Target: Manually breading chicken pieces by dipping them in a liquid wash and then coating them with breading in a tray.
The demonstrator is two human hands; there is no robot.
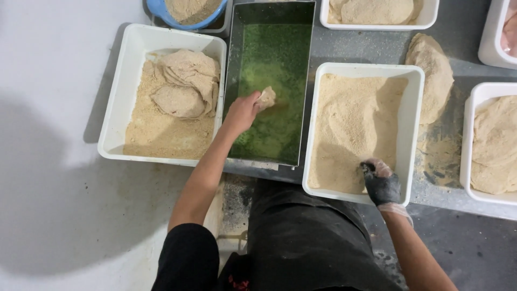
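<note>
My bare left hand (242, 111) grips a small crumb-coated piece of food (266, 97) and holds it over the green liquid in a long metal pan (232, 81). My right hand (381, 182), in a dark glove under a clear plastic one, presses into the breadcrumbs at the near corner of a white tray (414, 134); its fingers are curled in the crumbs and I cannot tell if they hold anything.
A white tray (121, 91) at the left holds crumbs and several breaded cutlets. More trays of breaded pieces stand at the right (466, 140) and far side (377, 24). A blue bowl (161, 11) of crumbs sits top left. A breaded cutlet (431, 70) lies on the grey counter.
</note>
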